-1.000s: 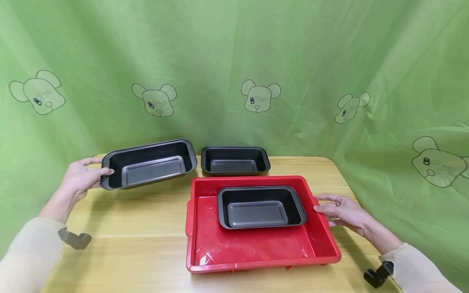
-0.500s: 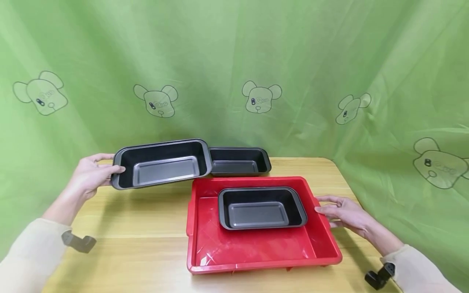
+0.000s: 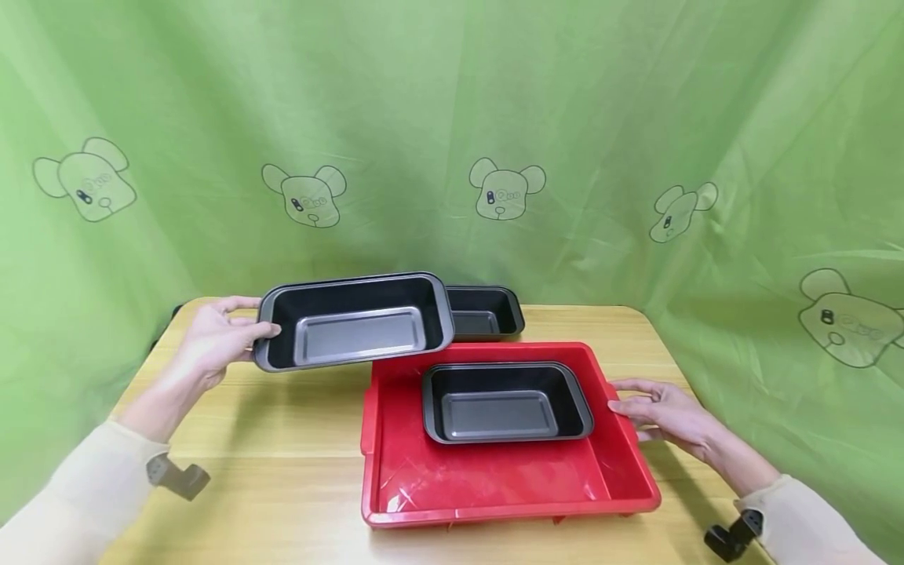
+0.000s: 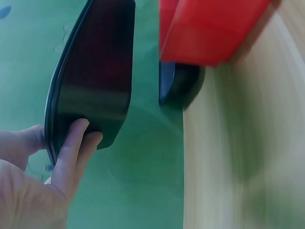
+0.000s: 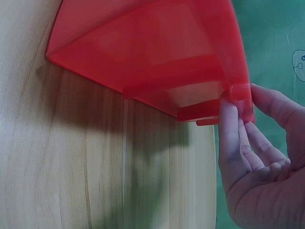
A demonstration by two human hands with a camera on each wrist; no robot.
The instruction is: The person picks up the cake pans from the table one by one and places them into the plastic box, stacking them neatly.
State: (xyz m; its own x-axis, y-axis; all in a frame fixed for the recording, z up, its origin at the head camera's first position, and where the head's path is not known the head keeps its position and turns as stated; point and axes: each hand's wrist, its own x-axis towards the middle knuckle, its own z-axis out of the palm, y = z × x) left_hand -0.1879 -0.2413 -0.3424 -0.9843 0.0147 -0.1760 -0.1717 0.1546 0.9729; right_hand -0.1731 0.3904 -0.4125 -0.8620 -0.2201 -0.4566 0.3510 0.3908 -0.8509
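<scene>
My left hand [image 3: 220,339] grips the left end of a black loaf pan [image 3: 360,333], thumb over the rim and fingers underneath. The pan hangs above the table, tilted a little, its right end overlapping the red tray's back left corner in the head view. In the left wrist view two fingers [image 4: 74,148] press against the pan's outer wall. My right hand [image 3: 667,412] holds the right rim of the red tray [image 3: 487,514], with the thumb on top and fingers below, as the right wrist view also shows. A second loaf pan [image 3: 497,416] sits inside the tray, toward its back.
A third loaf pan [image 3: 487,314] stands behind the tray at the table's back edge, its left part hidden by the held pan. The wooden table [image 3: 282,479] ends at a green curtain [image 3: 395,118] at the back and sides.
My left hand has carried its loaf pan to the right, so it now covers part of the pan at the back. My right hand and the tray have stayed put.
</scene>
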